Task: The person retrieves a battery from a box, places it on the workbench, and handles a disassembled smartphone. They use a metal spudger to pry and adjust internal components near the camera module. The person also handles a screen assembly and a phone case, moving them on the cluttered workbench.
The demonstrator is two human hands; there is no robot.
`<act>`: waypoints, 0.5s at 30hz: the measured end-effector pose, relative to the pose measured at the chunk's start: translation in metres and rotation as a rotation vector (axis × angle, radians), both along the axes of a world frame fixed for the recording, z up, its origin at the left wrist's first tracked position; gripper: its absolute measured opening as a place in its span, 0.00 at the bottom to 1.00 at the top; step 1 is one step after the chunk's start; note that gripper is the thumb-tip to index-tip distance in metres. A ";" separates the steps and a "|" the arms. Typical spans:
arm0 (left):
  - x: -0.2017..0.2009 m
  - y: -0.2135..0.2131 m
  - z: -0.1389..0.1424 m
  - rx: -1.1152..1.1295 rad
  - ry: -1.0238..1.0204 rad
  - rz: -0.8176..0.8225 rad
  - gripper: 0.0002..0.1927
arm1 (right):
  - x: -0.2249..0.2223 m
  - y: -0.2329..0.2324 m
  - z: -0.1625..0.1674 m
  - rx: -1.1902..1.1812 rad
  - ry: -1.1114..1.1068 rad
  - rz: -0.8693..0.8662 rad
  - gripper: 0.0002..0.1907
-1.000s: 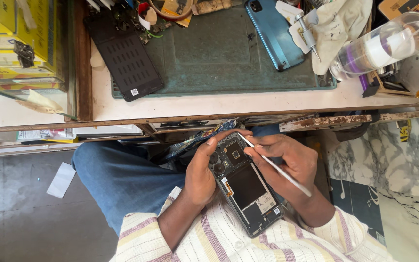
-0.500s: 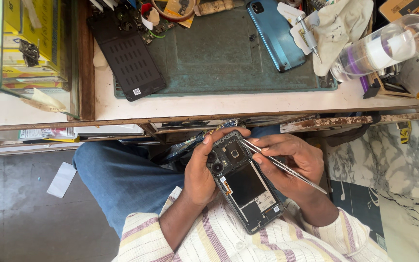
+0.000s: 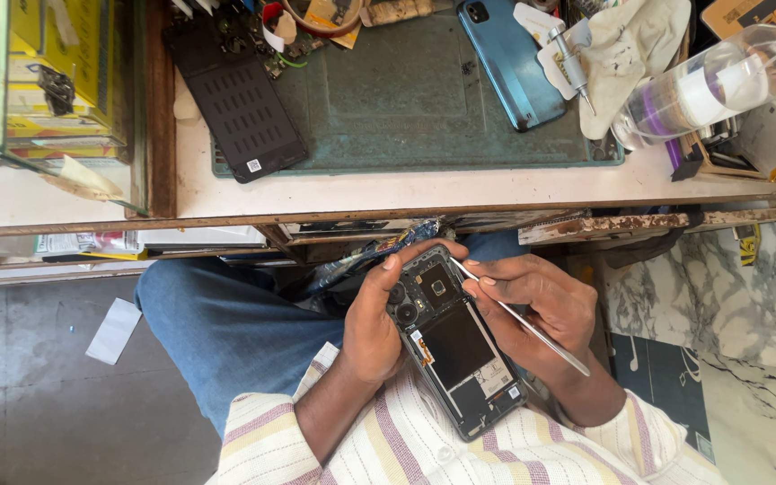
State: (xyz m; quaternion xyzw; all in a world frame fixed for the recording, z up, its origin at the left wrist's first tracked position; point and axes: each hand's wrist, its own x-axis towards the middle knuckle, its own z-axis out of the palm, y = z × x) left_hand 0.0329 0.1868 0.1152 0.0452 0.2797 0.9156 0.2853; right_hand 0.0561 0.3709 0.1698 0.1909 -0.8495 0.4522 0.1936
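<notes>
The left hand point(image 3: 374, 323) has its grip clamped on an opened phone point(image 3: 455, 341) above the person's lap, below the surface point(image 3: 424, 190). The right hand point(image 3: 541, 310) pinches metal tweezers point(image 3: 518, 316), whose tip touches the phone's upper part near the camera.

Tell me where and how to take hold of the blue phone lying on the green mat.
Take the blue phone across its two long edges, near the middle, coming straight down from above. It lies flat, back up, slightly slanted on the green mat, with bare mat along its left edge. On its right a white cloth and a small tool crowd it, so a grip there looks tighter.
</notes>
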 end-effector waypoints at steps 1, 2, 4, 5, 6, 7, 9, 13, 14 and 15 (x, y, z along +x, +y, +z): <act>0.000 0.001 0.000 0.012 -0.006 -0.003 0.32 | 0.000 0.000 0.000 0.000 -0.004 -0.002 0.08; 0.000 0.001 0.000 0.026 -0.014 -0.007 0.32 | 0.000 0.000 0.000 0.001 -0.011 -0.005 0.08; -0.001 0.002 0.001 0.018 -0.011 -0.009 0.32 | 0.000 0.001 -0.001 0.011 -0.009 -0.004 0.09; -0.001 0.002 0.001 0.014 -0.009 -0.009 0.32 | -0.001 0.001 -0.002 0.016 -0.008 -0.002 0.09; -0.001 0.002 0.001 0.012 -0.005 -0.011 0.32 | -0.001 0.002 -0.003 -0.003 -0.017 0.002 0.09; -0.001 0.002 0.001 0.010 -0.001 -0.013 0.32 | -0.002 0.002 -0.005 -0.021 -0.026 0.006 0.09; -0.003 0.002 0.001 -0.005 0.001 -0.002 0.32 | -0.003 0.004 -0.010 -0.053 -0.050 0.008 0.09; -0.005 0.004 0.002 -0.003 0.002 0.027 0.32 | -0.006 0.008 -0.019 -0.270 -0.159 0.028 0.08; -0.006 0.005 0.002 0.012 0.006 0.028 0.31 | -0.007 0.010 -0.021 -0.363 -0.196 0.041 0.08; -0.008 0.005 0.003 0.017 0.028 0.026 0.32 | -0.007 0.011 -0.022 -0.378 -0.185 0.048 0.08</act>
